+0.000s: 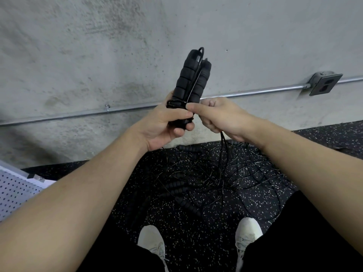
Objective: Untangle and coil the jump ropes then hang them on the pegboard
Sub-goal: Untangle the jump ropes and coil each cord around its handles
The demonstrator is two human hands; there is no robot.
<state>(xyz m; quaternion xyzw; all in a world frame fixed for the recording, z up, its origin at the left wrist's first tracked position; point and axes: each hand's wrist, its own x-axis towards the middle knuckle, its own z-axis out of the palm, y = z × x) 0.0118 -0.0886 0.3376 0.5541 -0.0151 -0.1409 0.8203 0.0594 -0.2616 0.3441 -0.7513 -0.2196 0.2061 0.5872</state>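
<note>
My left hand (167,122) grips the lower ends of two black foam jump rope handles (191,75), held upright side by side in front of the concrete wall. A few turns of thin black cord wrap around the handles just above my fingers. My right hand (218,114) pinches that cord (223,146) at the handles, and the cord hangs from it down to the floor. Below lies a tangled pile of black jump ropes (206,179) with several foam handles in it. A corner of the white pegboard (15,191) shows at the lower left.
A metal conduit (255,91) runs along the concrete wall to an outlet box (325,83) at the right. The floor is black speckled rubber (196,242). My two white shoes (152,240) stand just behind the rope pile.
</note>
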